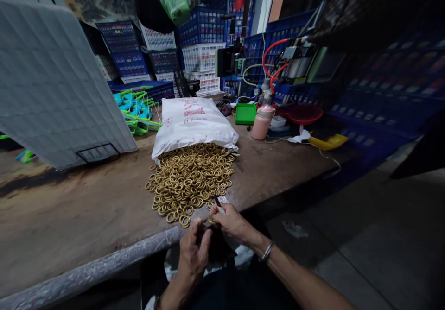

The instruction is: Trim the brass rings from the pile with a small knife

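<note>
My right hand [232, 223] is closed around a small knife-like tool [218, 204] with a dark blade and a pale handle, its blade pointing up and away. A brass-coloured ring [211, 219] shows at the fingertips, between the two hands. My left hand [193, 249] is close beside it, thumb and fingers bent together; what they pinch is too small and dark to make out. Just beyond both hands lies a heap of brass-coloured rings [191, 175], spilling from the mouth of a white sack [194, 120] with red print.
The brown table [114, 199] has a plastic-wrapped front edge [104, 263]. At left stands a large white padded panel [59, 83]. A pink bottle [262, 123], a green tray [245, 114] and a red dish [305, 113] stand at right. Stacked crates [203, 60] line the back.
</note>
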Available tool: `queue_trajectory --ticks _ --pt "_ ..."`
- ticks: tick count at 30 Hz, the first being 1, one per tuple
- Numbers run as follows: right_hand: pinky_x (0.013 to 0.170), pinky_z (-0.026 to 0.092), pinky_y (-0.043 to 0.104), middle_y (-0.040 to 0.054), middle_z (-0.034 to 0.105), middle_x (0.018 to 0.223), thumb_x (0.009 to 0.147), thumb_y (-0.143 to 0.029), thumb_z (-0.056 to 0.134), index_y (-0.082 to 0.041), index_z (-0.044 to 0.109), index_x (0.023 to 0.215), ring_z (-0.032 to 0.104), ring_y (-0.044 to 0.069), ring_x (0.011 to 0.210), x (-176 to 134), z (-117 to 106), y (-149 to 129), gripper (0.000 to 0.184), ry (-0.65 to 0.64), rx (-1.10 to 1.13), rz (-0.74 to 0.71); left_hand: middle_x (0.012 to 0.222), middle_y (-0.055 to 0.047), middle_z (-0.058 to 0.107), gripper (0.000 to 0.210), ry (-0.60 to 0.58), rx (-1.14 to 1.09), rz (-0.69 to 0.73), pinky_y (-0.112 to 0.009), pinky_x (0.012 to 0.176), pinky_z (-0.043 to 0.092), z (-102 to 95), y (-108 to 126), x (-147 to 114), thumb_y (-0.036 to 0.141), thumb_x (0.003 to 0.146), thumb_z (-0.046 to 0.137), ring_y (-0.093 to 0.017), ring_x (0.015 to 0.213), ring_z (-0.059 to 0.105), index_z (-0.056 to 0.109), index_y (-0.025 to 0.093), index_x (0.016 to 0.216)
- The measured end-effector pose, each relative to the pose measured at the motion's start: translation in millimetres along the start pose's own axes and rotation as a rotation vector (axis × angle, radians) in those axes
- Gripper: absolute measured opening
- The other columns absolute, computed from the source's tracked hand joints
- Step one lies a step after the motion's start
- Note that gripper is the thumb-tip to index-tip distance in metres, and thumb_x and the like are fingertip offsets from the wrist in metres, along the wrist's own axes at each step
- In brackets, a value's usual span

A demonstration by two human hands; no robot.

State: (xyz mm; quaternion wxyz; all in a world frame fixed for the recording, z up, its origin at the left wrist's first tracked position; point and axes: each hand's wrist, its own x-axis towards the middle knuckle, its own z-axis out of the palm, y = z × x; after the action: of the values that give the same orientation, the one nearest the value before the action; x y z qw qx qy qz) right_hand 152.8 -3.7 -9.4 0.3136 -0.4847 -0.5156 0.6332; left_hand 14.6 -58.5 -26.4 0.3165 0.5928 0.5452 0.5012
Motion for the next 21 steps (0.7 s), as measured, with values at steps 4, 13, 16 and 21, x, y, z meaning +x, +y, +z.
queue_trajectory --ticks 4,13,16,21 --pt "0.043 0.025 0.017 -0.0067 0.042 0.052 0.064 -0.019 0.047 -0.016 0.049 0.066 0.034 0.005 0.047 -1.7 3.4 -0.8 0.004 -0.024 -0.025 -0.016 0.077 -0.005 0.066 0.025 -0.005 0.018 0.042 -0.028 0.067 0.046 -3.3 5.0 -1.2 0.026 0.076 0.055 -0.017 0.067 0.060 0.060 0.019 0.099" --pt "0.047 0.030 0.018 -0.0053 0.046 0.053 0.076 -0.035 0.046 -0.016 0.050 0.065 0.038 0.006 0.047 -8.0 5.2 -14.8 0.022 0.034 -0.183 -0.046 0.062 0.000 0.057 0.016 -0.130 -0.024 -0.111 -0.021 0.056 0.040 -7.2 15.5 12.5 0.028 0.079 0.051 -0.012 0.057 0.051 0.061 0.017 0.073" --pt "0.055 0.033 0.019 -0.0040 0.049 0.057 0.076 -0.035 0.047 -0.016 0.051 0.065 0.043 0.008 0.056 -7.8 4.4 -12.0 0.022 0.062 -0.269 -0.085 0.057 0.003 0.051 0.019 -0.142 -0.147 -0.247 -0.020 0.049 0.037 -2.1 14.5 12.3 0.033 0.078 0.051 -0.009 0.049 0.046 0.057 0.016 0.071" --pt "0.055 0.033 0.020 -0.0047 0.046 0.056 0.076 -0.034 0.046 -0.016 0.049 0.065 0.041 0.008 0.056 -3.9 4.8 -2.6 0.022 0.060 -0.288 -0.098 0.050 0.005 0.049 0.028 -0.260 -0.408 -0.532 -0.018 0.039 0.031 0.2 12.9 11.2 0.043 0.076 0.052 -0.006 0.037 0.040 0.052 0.016 0.071"
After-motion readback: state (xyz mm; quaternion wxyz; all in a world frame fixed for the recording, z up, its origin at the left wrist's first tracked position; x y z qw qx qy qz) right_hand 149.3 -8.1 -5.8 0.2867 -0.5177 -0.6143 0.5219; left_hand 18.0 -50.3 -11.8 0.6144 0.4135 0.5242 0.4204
